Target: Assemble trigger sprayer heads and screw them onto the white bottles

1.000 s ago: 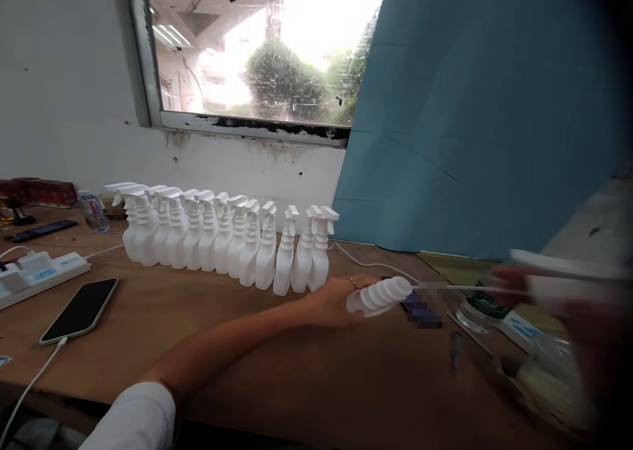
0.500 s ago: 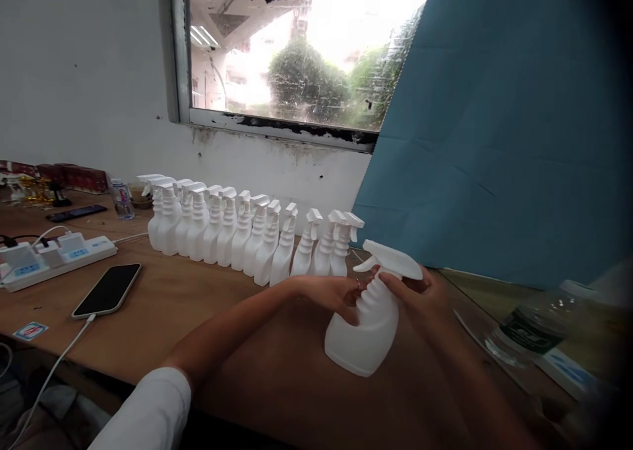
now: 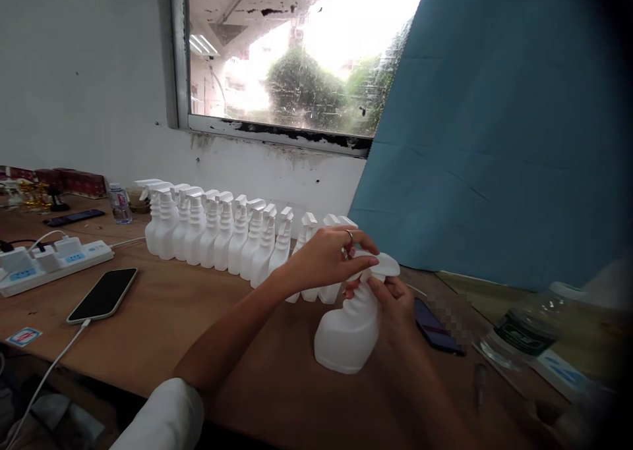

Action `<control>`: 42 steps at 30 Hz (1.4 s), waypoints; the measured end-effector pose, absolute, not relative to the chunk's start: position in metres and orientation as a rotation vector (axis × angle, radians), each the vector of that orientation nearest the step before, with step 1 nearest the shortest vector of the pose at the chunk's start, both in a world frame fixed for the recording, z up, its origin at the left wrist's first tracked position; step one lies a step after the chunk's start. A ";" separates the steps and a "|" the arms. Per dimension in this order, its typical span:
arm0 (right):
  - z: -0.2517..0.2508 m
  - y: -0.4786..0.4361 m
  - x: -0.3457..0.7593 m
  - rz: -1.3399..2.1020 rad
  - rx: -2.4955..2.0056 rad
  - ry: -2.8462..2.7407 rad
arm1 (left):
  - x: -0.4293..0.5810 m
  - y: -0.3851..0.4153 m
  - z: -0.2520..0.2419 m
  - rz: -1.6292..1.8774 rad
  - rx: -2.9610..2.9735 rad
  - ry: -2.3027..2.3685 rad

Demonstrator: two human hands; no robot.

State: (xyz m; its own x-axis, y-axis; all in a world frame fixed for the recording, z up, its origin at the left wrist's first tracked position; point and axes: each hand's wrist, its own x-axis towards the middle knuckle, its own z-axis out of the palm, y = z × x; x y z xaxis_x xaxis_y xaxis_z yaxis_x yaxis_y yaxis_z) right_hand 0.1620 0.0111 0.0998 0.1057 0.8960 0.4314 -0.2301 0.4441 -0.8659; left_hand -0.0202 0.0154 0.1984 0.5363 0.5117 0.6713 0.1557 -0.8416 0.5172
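A white spray bottle leans slightly over the brown table in front of me, its trigger head pointing up. My left hand, with a ring on one finger, is closed over the front of the spray head, thumb and fingers pinching it; the trigger is hidden behind them. Around the neck, just under the head's rear, my right hand is closed with its thumb on the near side. Behind my left hand, a row of matching white spray bottles stands upright along the wall.
A charging phone and a power strip lie at left on the table. At right are a dark phone and a clear bottle with a green label. A blue cloth hangs beside the window.
My left hand has moved up from the bottle's neck onto the spray head. The bottle has shifted slightly left, with my right hand still at its neck.
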 end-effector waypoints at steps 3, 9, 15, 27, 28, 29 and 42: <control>0.099 0.008 0.162 0.958 -0.688 -1.188 | -0.014 0.023 0.191 1.281 2.350 0.537; 0.102 0.002 0.161 0.969 -0.567 -1.258 | -0.016 0.030 0.187 1.212 2.217 0.455; 0.104 0.004 0.158 0.966 -0.604 -1.248 | -0.015 0.030 0.184 1.124 2.122 0.366; 0.105 0.003 0.158 1.020 -0.545 -1.265 | -0.013 0.027 0.180 1.052 1.945 0.287; 0.105 0.003 0.158 1.024 -0.529 -1.263 | -0.013 0.027 0.180 1.072 1.960 0.303; 0.106 0.002 0.157 1.030 -0.519 -1.254 | -0.013 0.028 0.180 1.097 1.982 0.326; 0.111 -0.006 0.152 1.001 -0.630 -1.276 | -0.016 0.030 0.182 1.068 1.999 0.246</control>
State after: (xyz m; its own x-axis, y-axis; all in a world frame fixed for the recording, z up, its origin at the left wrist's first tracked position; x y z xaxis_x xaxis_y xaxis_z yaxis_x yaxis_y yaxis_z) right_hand 0.1518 -0.0057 0.1112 -0.0155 0.8775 0.4794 -0.2568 0.4598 -0.8501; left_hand -0.0157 0.0304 0.1818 0.6188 0.5116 0.5961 -0.1992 -0.6319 0.7490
